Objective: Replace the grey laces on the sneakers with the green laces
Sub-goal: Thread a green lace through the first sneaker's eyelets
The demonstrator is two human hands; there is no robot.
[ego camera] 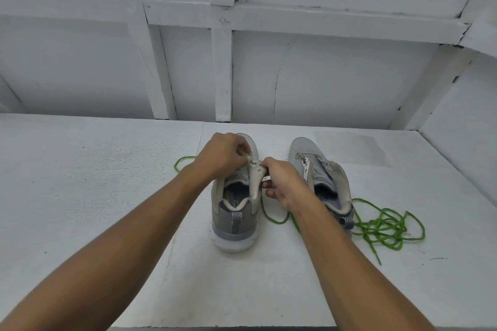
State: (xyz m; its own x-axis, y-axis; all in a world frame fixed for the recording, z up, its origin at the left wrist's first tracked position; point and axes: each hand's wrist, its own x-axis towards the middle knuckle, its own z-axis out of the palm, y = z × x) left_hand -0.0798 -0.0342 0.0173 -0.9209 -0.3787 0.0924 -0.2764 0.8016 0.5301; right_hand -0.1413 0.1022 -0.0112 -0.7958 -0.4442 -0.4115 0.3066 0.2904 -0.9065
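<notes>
A green lace (180, 161) loops out left of the left sneaker (236, 223) on the white table (80, 196); the left hand (220, 156) pinches it at the eyelets; the right hand (282, 183) grips that shoe's eyelet flap; the right sneaker (304, 150) stands unlaced, a second green lace (384, 226) heaped just beside its heel.

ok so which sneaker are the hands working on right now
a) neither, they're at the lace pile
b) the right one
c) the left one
c: the left hand pinches the green lace at the eyelets of the left sneaker and the right hand grips its upper, while the right sneaker stands unlaced beside it.
</notes>
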